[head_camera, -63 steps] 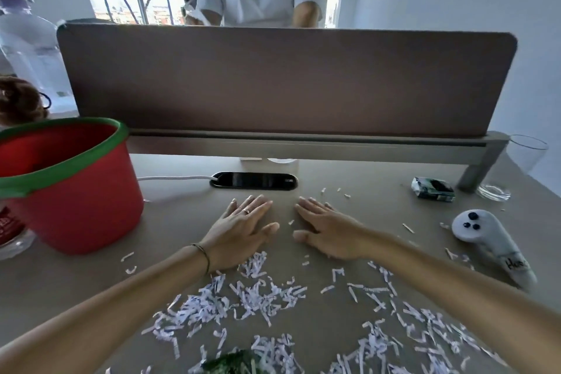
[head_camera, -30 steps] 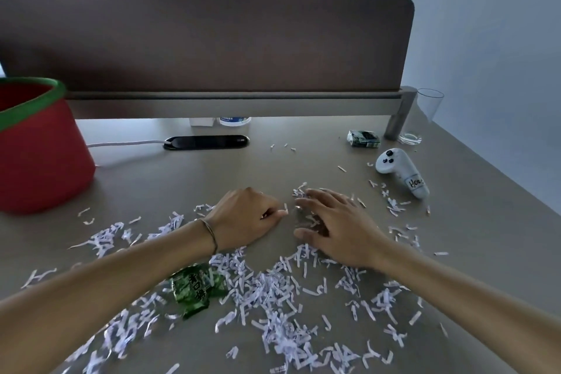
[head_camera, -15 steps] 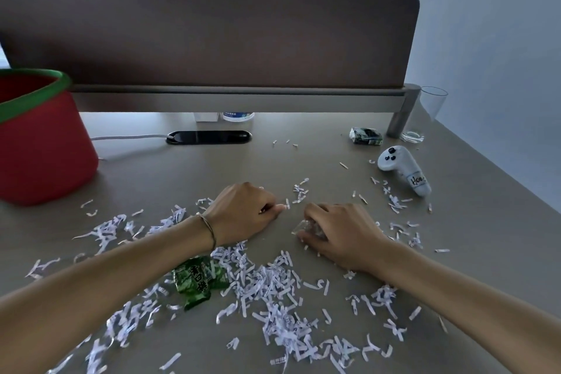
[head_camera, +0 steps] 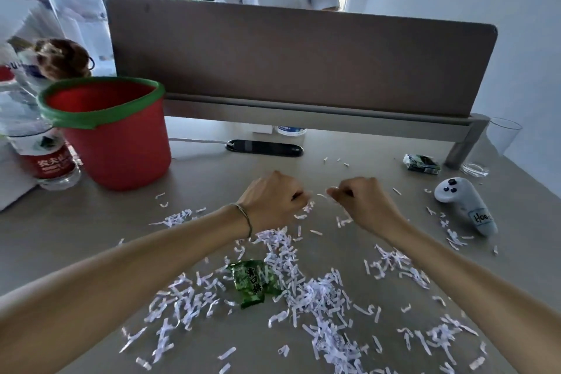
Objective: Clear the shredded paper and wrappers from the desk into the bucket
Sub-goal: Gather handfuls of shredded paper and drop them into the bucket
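White shredded paper point(head_camera: 318, 291) lies scattered over the near half of the desk point(head_camera: 212, 188). A crumpled green wrapper point(head_camera: 253, 282) sits among the shreds below my left wrist. My left hand point(head_camera: 273, 200) and my right hand point(head_camera: 361, 203) are raised just above the desk, side by side, both curled into fists around small bunches of shreds; a few strips poke out between them. The red bucket point(head_camera: 121, 143) with a green rim stands upright at the back left, left of both hands.
A water bottle point(head_camera: 42, 149) stands left of the bucket. A white controller point(head_camera: 464, 203), a small green packet point(head_camera: 422, 163) and a clear glass point(head_camera: 501, 136) sit at the right. A brown divider panel point(head_camera: 303, 58) closes off the back; a person stands behind it.
Both hands drew back over the shreds, closed on them and lifted off the desk. The view has swung left, bringing the whole bucket into sight.
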Tool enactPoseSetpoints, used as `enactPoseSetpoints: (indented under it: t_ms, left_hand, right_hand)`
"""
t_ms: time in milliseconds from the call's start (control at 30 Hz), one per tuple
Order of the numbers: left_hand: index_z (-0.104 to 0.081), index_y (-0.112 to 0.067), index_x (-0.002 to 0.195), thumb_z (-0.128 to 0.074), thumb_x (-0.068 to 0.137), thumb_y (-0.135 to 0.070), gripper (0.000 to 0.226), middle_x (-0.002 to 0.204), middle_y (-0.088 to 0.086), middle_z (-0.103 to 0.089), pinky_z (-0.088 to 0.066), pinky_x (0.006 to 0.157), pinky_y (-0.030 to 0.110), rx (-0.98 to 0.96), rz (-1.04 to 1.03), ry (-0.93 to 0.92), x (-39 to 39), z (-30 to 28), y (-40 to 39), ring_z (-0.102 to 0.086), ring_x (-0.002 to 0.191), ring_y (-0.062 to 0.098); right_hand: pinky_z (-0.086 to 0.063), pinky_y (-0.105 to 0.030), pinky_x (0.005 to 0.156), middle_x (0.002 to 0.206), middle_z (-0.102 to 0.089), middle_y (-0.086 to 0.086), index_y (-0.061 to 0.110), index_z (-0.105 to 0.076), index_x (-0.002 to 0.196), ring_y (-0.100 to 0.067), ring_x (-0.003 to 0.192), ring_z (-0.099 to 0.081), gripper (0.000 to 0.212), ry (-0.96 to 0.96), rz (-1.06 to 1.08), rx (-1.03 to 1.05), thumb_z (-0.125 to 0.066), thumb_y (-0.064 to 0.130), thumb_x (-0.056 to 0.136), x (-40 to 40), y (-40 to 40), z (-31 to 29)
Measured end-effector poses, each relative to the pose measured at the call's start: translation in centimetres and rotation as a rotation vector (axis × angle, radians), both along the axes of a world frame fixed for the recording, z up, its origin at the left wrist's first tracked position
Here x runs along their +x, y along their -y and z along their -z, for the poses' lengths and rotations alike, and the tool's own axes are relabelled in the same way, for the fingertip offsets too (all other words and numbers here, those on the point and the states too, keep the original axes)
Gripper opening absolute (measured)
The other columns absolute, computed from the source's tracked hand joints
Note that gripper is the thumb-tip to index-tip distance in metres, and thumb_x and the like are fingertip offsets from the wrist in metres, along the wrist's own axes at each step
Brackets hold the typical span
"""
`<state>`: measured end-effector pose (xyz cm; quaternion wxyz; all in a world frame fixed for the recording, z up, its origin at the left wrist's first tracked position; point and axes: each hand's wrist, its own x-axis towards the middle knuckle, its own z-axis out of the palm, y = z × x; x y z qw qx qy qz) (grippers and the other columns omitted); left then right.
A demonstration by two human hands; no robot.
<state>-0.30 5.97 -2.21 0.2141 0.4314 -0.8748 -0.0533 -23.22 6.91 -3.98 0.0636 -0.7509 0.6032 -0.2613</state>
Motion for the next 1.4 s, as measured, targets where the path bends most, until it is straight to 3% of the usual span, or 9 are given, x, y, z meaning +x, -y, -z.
enactPoseSetpoints:
  t_ms: [67, 167, 300, 500, 767, 900, 1000, 1233, 1400]
  left_hand:
    - [-0.047, -0.016, 0.059, -0.048, 0.104, -0.036, 0.05, 0.052, -0.001, -0.041, -0.024, 0.046, 0.025, -0.043, -0.035, 0.016, 0.8, -1.7, 0.2, -0.038, 0.047, 0.013]
    - [-0.043, -0.016, 0.059, -0.049, 0.102, -0.034, 0.047, 0.052, -0.002, -0.039, -0.024, 0.052, 0.032, -0.105, -0.099, -0.015, 2.2, -4.6, 0.4, -0.04, 0.051, 0.018]
    - [-0.034, -0.017, 0.053, -0.049, 0.096, -0.042, 0.052, 0.051, 0.003, -0.041, -0.032, 0.052, 0.037, -0.157, -0.194, -0.096, 5.2, -7.9, 1.9, -0.042, 0.053, 0.029]
    - [-0.034, -0.008, 0.055, -0.055, 0.093, -0.035, 0.051, 0.048, 0.005, -0.033, -0.034, 0.05, 0.037, -0.225, -0.239, -0.204, 11.5, -13.7, 3.4, -0.028, 0.051, 0.023]
    - [-0.039, 0.0, 0.053, -0.059, 0.098, -0.032, 0.059, 0.048, 0.006, -0.033, -0.032, 0.051, 0.032, -0.229, -0.408, -0.27, 20.7, -16.9, 6.0, -0.028, 0.045, 0.017]
    - [-0.054, 0.006, 0.058, -0.059, 0.097, -0.033, 0.055, 0.051, 0.015, -0.05, -0.041, 0.053, 0.03, -0.17, -0.517, -0.288, 24.6, -17.0, 7.5, -0.042, 0.044, 0.021]
    - [-0.064, 0.002, 0.061, -0.061, 0.097, -0.033, 0.05, 0.06, 0.019, -0.065, -0.046, 0.058, 0.032, -0.127, -0.588, -0.293, 26.7, -16.4, 9.0, -0.06, 0.056, 0.029]
    - [-0.06, -0.02, 0.057, -0.065, 0.092, -0.034, 0.038, 0.059, -0.005, -0.059, -0.036, 0.054, 0.025, -0.021, -0.687, -0.165, 29.2, -14.7, 11.4, -0.058, 0.063, 0.017]
    - [-0.072, -0.03, 0.066, -0.067, 0.083, -0.011, 0.025, 0.073, -0.015, -0.068, -0.056, 0.08, 0.029, 0.008, -0.607, -0.066, 30.1, -14.8, 11.1, -0.066, 0.08, 0.008]
  right_hand:
    - [-0.031, -0.036, 0.054, 0.049, -0.044, -0.006, 0.006, -0.05, 0.055, -0.015, 0.046, -0.04, 0.055, 0.012, -0.044, -0.041, -0.059, 0.039, 0.099, 1.5, 1.2, -1.8]
    - [-0.027, -0.035, 0.053, 0.047, -0.038, -0.002, 0.013, -0.042, 0.051, -0.016, 0.047, -0.038, 0.059, 0.033, -0.097, -0.077, -0.054, 0.046, 0.099, 4.2, 2.5, -5.3]
    - [-0.021, -0.034, 0.052, 0.051, -0.032, 0.003, 0.017, -0.036, 0.054, -0.015, 0.048, -0.032, 0.055, 0.085, -0.136, -0.088, -0.056, 0.042, 0.099, 7.9, 4.6, -9.5]
    - [-0.034, -0.029, 0.05, 0.041, -0.052, 0.005, 0.011, -0.055, 0.053, -0.008, 0.043, -0.048, 0.051, 0.157, -0.191, -0.139, -0.059, 0.039, 0.096, 14.7, 8.3, -14.9]
    - [-0.036, -0.029, 0.054, 0.045, -0.053, 0.002, 0.013, -0.053, 0.051, -0.014, 0.049, -0.051, 0.053, 0.188, -0.296, -0.149, -0.058, 0.037, 0.098, 23.9, 11.5, -18.2]
    - [-0.037, -0.03, 0.055, 0.048, -0.055, 0.0, 0.009, -0.057, 0.053, -0.015, 0.052, -0.054, 0.054, 0.197, -0.315, -0.144, -0.059, 0.039, 0.099, 27.2, 13.1, -18.8]
    - [-0.042, -0.03, 0.057, 0.049, -0.057, 0.001, 0.009, -0.06, 0.054, -0.016, 0.054, -0.057, 0.054, 0.218, -0.308, -0.127, -0.059, 0.039, 0.099, 29.3, 14.0, -19.1]
    - [-0.035, -0.027, 0.052, 0.052, -0.061, 0.001, 0.001, -0.067, 0.063, -0.012, 0.052, -0.056, 0.053, 0.229, -0.282, -0.101, -0.059, 0.038, 0.1, 32.4, 15.7, -19.0]
    - [-0.038, -0.028, 0.053, 0.054, -0.064, -0.001, 0.005, -0.066, 0.062, -0.013, 0.053, -0.059, 0.051, 0.209, -0.29, -0.084, -0.058, 0.037, 0.101, 34.1, 16.2, -19.0]
